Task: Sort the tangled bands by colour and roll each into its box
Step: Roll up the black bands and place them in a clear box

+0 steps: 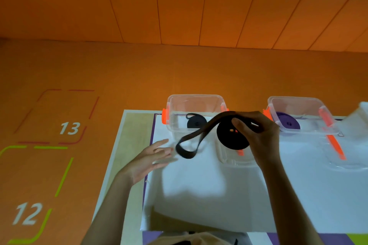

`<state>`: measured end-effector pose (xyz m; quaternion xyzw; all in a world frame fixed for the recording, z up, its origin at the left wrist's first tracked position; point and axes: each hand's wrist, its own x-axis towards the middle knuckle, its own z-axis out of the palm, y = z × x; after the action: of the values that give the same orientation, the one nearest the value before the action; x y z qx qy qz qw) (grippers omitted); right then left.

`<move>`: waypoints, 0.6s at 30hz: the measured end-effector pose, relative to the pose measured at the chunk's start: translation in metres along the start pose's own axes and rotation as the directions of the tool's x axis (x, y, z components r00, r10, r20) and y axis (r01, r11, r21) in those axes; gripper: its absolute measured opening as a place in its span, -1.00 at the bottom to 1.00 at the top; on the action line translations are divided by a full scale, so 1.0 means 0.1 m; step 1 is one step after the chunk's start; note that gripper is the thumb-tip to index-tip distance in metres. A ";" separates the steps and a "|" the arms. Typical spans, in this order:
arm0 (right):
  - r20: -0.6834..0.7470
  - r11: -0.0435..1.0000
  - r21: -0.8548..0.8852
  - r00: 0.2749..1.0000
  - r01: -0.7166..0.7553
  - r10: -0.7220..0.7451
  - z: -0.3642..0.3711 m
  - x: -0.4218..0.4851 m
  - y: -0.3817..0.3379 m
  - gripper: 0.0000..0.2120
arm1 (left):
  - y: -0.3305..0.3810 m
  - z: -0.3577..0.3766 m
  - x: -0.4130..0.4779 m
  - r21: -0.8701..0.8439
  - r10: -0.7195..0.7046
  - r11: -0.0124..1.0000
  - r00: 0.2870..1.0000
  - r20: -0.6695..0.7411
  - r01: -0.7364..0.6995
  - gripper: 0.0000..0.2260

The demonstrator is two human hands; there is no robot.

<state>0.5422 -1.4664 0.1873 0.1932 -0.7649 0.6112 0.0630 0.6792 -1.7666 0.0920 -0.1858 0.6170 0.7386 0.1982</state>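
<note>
We log right hand gripping the half-rolled black band above the white cloth, fingers hiding the roll's right edge, loose tail drooping beside left hand, which is slack and empty, clear box just behind, another container cut off at the right edge.

Person, seen from above. Left hand and right hand, both bare and ungloved. Left forearm and right forearm are uncovered down to the lower edge. At bottom centre lies a fold of tan cloth; whether it is a garment cannot be told.
</note>
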 end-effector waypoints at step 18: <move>0.160 0.999 0.036 0.987 0.014 -0.019 0.11 0.08 -0.29 -0.79 | 0.85 0.99 0.13 0.067 0.701 0.713 0.705 -0.111 -0.698 -0.74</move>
<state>0.5478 -1.4842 0.2135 0.2491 -0.7551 0.6065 0.0030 0.6202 -1.6815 0.1734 0.0165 0.6601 0.7388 -0.1348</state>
